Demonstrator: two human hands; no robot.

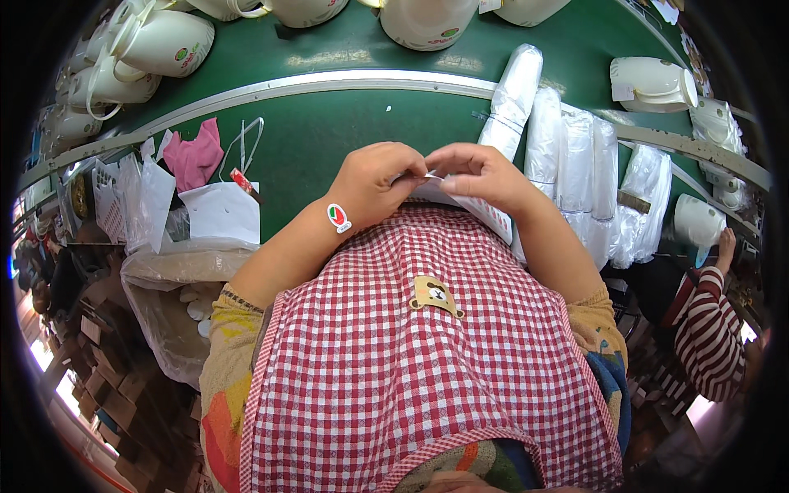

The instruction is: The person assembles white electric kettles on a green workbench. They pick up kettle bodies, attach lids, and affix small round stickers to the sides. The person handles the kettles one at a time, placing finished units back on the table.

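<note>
A white sheet of small red-marked stickers (491, 215) slants down to the right, close against my checked apron. My right hand (486, 177) grips it from above with bent fingers. My left hand (378, 179) is closed in a pinch at the sheet's upper end, its fingertips nearly touching those of the right. A small white edge shows between them; whether one sticker is lifted off there I cannot make out. On my left wrist sits a round-topped sticker (339, 218) in red, green and white.
White handled jugs (168, 43) line the green table's (329, 123) far side. Bundles of clear plastic bags (542, 144) lie at right, beside a jug on its side (653, 85). At left are a pink cloth (193, 154), papers (222, 214) and a plastic-lined box (156, 287). A striped-sleeved person (713, 329) works at right.
</note>
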